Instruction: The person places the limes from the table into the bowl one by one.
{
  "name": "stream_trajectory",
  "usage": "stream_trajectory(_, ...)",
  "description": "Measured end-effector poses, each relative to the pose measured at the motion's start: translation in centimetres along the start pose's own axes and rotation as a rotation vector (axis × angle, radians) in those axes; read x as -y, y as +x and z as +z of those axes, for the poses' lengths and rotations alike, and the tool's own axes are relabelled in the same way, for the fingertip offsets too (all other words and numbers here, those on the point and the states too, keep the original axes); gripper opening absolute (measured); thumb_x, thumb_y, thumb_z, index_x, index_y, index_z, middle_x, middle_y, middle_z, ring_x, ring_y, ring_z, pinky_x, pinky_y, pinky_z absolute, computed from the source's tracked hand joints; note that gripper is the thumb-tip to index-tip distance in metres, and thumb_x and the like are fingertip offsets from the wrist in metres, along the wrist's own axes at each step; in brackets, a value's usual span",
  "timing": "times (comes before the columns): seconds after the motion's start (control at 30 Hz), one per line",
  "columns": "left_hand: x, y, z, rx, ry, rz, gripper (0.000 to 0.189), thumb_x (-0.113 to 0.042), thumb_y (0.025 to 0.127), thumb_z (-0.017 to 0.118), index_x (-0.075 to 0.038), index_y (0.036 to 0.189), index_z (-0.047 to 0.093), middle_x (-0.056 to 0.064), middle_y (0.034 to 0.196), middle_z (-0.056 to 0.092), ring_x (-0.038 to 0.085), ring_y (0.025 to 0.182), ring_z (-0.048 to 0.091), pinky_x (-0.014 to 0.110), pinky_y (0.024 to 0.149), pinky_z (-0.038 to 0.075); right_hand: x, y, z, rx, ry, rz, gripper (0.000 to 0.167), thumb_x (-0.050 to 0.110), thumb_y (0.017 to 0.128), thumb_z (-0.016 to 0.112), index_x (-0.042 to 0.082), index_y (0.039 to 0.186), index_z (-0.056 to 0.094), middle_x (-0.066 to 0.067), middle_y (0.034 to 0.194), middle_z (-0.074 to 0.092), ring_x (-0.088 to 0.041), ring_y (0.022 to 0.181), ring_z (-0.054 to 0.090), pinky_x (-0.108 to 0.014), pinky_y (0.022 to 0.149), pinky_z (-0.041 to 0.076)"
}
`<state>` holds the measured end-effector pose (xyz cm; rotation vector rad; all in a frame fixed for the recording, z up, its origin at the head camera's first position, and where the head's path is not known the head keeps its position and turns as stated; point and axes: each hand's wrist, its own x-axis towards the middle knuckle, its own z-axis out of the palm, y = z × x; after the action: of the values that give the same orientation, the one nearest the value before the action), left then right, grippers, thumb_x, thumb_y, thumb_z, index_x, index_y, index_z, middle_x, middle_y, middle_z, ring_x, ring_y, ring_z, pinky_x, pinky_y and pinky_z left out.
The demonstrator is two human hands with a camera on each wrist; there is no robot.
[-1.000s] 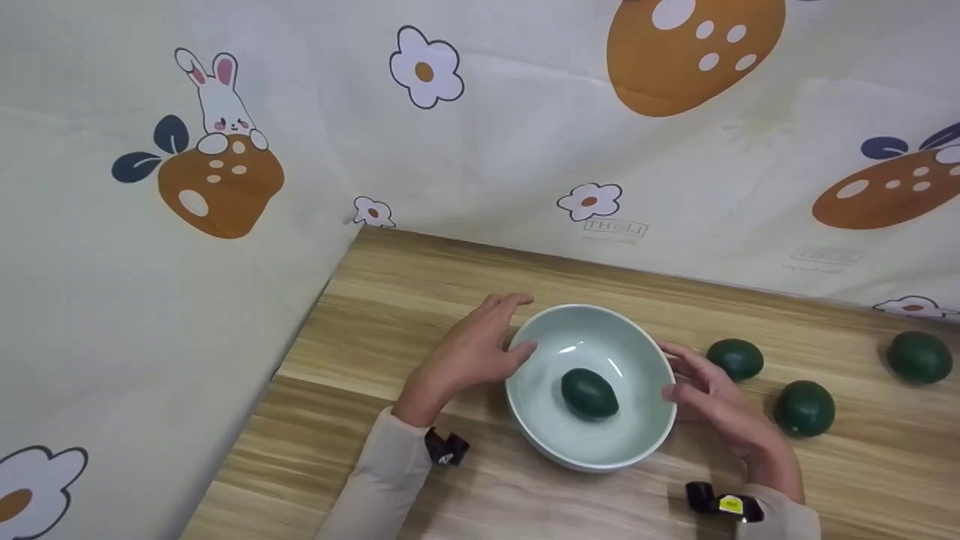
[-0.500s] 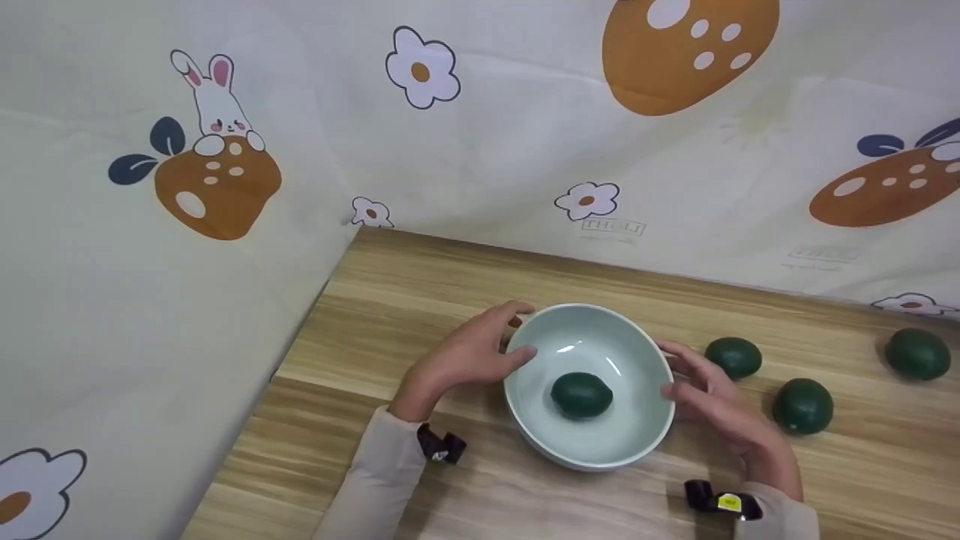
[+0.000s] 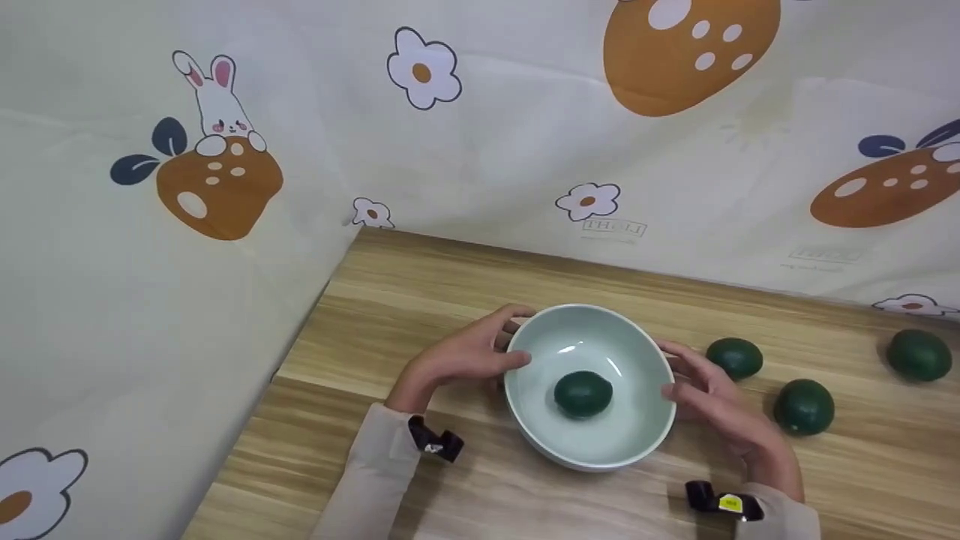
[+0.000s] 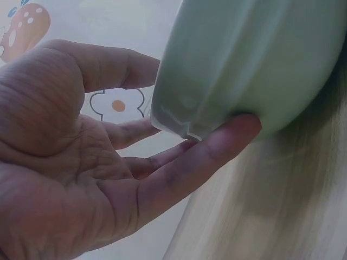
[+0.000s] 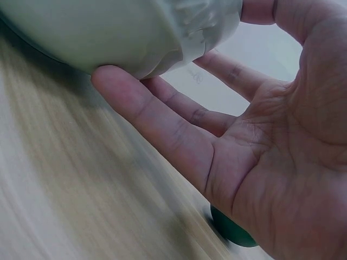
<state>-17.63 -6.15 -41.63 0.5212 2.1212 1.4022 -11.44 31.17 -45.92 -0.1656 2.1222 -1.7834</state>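
A pale green bowl (image 3: pixel 592 446) stands on the wooden table, and one dark green, lemon-shaped fruit (image 3: pixel 583 394) lies inside it. On the bowl's left side, my left hand (image 3: pixel 469 352) holds it with the thumb over the rim and the fingers against the outer wall. The left wrist view shows those fingers (image 4: pixel 190 168) touching the bowl from outside and below. My right hand (image 3: pixel 724 405) grips the opposite side the same way, thumb at the rim. Its fingertips (image 5: pixel 122 89) press the lower outside wall in the right wrist view.
Right of the bowl lie two more dark green fruits, one behind (image 3: pixel 735 358) my right hand and one beside (image 3: pixel 804 407) it. A third fruit (image 3: pixel 919 355) lies farther right. A patterned sheet (image 3: pixel 487 150) hangs along the table's back and left edges.
My left hand has closed in on the bowl's left side, its thumb settling on the rim. The fruit inside has rolled slightly left and turned. My right hand stays put.
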Motion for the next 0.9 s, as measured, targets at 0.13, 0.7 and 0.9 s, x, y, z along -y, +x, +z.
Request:
stream_trajectory(0.13, 0.1, 0.1, 0.0, 0.011, -0.002, 0.006, 0.063, -0.013, 0.102, 0.068, -0.022, 0.159, 0.042, 0.019, 0.154, 0.053, 0.037, 0.141, 0.056, 0.048, 0.108, 0.058, 0.0, 0.0, 0.0, 0.0, 0.01, -0.003, 0.061, 0.009, 0.104, 0.055, 0.011, 0.162, 0.038, -0.03, 0.161, 0.041, -0.018, 0.121, 0.067, -0.049, 0.091, 0.065)
stream_trajectory(0.7, 1.2, 0.4, -0.3, 0.059, -0.049, 0.046, 0.07, -0.002, 0.098, 0.066, -0.021, 0.161, 0.039, 0.023, 0.148, 0.055, 0.036, 0.134, 0.062, 0.039, 0.095, 0.062, 0.6, 0.0, 0.3, -0.022, -0.035, 0.002, 0.064, 0.008, 0.102, 0.059, 0.006, 0.162, 0.036, -0.03, 0.162, 0.041, -0.024, 0.131, 0.063, -0.043, 0.094, 0.064)
stream_trajectory(0.9, 1.5, 0.6, -0.3, 0.078, -0.083, 0.062, 0.071, 0.0, 0.097, 0.064, -0.017, 0.161, 0.038, 0.024, 0.148, 0.055, 0.036, 0.134, 0.062, 0.036, 0.096, 0.061, 0.9, -0.1, 0.5, -0.034, -0.066, 0.002, 0.064, 0.01, 0.1, 0.061, 0.007, 0.161, 0.039, -0.026, 0.158, 0.048, -0.029, 0.137, 0.061, -0.038, 0.097, 0.061)
